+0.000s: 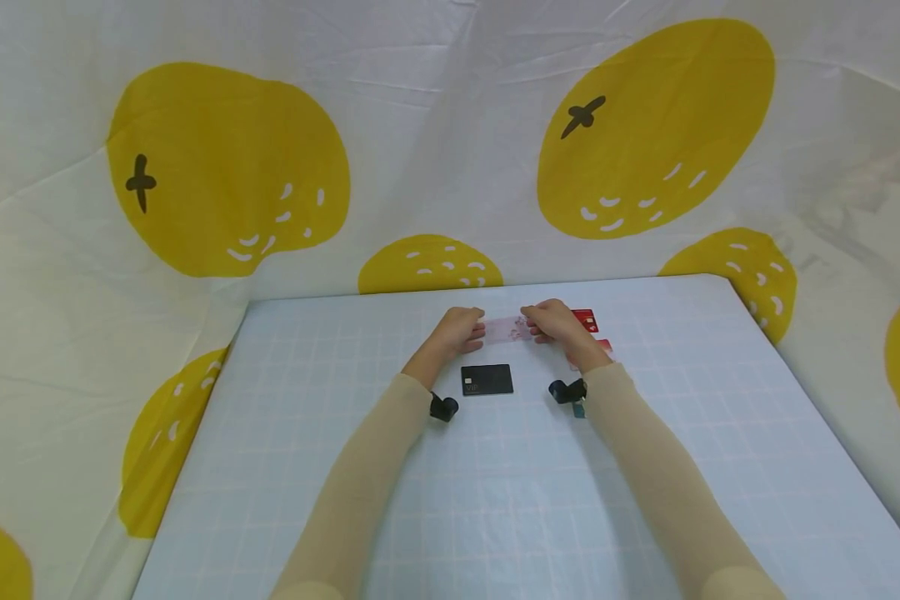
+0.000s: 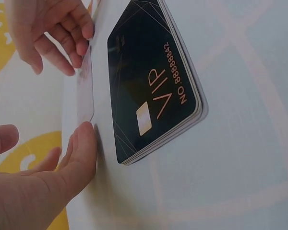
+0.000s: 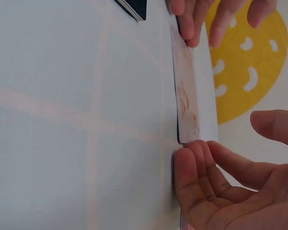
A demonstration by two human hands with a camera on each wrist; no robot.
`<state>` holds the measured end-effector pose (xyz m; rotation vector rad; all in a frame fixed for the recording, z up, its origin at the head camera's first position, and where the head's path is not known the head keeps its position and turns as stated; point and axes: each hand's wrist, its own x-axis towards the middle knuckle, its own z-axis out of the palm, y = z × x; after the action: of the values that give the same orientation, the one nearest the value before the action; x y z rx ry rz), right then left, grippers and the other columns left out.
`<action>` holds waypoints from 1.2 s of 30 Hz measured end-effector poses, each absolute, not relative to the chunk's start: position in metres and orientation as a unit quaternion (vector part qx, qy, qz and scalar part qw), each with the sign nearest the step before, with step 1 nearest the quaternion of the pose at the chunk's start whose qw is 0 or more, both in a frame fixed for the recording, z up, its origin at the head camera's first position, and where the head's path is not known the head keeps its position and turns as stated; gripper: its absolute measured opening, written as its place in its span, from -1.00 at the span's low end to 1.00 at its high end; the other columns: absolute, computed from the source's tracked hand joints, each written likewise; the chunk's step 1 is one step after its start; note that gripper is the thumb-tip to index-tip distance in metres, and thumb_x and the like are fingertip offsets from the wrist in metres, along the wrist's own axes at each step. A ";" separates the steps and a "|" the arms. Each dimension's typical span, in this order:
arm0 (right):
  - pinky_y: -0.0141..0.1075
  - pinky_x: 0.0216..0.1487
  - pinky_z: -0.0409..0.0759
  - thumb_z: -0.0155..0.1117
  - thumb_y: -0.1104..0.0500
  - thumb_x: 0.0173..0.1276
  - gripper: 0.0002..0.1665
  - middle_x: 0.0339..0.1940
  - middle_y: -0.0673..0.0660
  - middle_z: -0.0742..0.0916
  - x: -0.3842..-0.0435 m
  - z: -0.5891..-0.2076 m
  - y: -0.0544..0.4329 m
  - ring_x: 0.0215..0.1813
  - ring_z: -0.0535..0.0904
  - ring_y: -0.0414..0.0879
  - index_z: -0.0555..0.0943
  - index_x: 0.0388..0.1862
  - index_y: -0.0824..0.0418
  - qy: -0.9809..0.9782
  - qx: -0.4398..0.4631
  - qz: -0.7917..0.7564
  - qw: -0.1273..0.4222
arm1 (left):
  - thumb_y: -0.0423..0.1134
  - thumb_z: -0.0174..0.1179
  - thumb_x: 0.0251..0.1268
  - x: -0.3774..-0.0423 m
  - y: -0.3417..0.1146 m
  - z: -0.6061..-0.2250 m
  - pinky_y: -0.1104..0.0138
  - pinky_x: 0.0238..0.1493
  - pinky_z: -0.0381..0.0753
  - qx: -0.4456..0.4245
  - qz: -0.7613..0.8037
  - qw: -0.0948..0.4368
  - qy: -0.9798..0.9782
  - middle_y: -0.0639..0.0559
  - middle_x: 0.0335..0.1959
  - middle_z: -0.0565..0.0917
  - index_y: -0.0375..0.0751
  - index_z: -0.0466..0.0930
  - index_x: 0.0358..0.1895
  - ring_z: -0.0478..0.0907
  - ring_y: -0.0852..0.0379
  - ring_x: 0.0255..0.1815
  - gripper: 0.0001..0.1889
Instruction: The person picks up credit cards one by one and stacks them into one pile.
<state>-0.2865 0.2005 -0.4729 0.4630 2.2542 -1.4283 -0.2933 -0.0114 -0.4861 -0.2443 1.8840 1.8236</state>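
A thin pale pink card [image 1: 504, 330] with a reddish pattern lies flat between my two hands near the table's far edge. My left hand [image 1: 459, 331] is at its left end, fingertips right at the short edge and thumb held apart, as the left wrist view shows. At the opposite end is my right hand [image 1: 557, 323]; its bent fingertips [image 3: 186, 165] rest on the table beside the card, with the thumb raised away. Closer to me sits a stack of cards topped by a black VIP card [image 2: 149, 91] with a gold chip.
Just right of my right hand lies a red card [image 1: 587, 320]. A lighter red card [image 1: 607, 346] is partly hidden by the right wrist, and a teal card [image 1: 579, 412] peeks out below the wrist camera. A patterned curtain [image 1: 435, 167] hangs behind the table [image 1: 292, 467].
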 end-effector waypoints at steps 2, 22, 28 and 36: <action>-0.21 0.18 0.52 0.19 -0.16 0.48 -0.28 0.11 0.23 0.54 -0.286 -0.473 0.200 0.07 0.48 0.09 0.36 0.36 0.31 0.811 0.167 -0.519 0.214 | -0.10 0.02 0.54 -0.294 -0.012 -0.485 0.20 0.09 0.61 -0.111 0.689 0.260 0.668 -0.23 0.18 0.49 -0.36 0.27 0.45 0.53 -0.02 0.18 -0.44; -0.21 0.23 0.51 0.14 -0.07 0.54 -0.32 0.20 0.23 0.53 -0.287 -0.478 0.201 0.17 0.47 0.10 0.35 0.41 0.36 0.770 0.172 -0.581 0.201 | -0.10 -0.01 0.57 -0.294 -0.018 -0.487 0.13 0.16 0.57 -0.146 0.734 0.262 0.610 -0.24 0.28 0.45 -0.31 0.28 0.46 0.50 -0.05 0.23 -0.46; -0.23 0.24 0.50 0.12 -0.03 0.56 -0.34 0.23 0.25 0.51 -0.286 -0.482 0.202 0.18 0.46 0.09 0.33 0.43 0.38 0.745 0.171 -0.613 0.199 | -0.11 -0.04 0.59 -0.293 -0.019 -0.487 0.15 0.15 0.57 -0.133 0.730 0.262 0.617 -0.24 0.27 0.45 -0.32 0.31 0.43 0.51 -0.05 0.21 -0.50; -0.25 0.23 0.51 0.11 0.00 0.57 -0.40 0.23 0.23 0.53 -0.283 -0.486 0.202 0.19 0.48 0.07 0.37 0.42 0.31 0.719 0.180 -0.645 0.187 | -0.11 -0.05 0.60 -0.288 -0.021 -0.486 0.15 0.17 0.56 -0.107 0.721 0.258 0.635 -0.26 0.27 0.44 -0.32 0.26 0.46 0.50 -0.07 0.22 -0.48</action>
<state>-0.2833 0.2018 -0.4856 0.5079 2.0223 -1.8152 -0.2880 -0.0205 -0.4861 -0.2908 1.7209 1.9544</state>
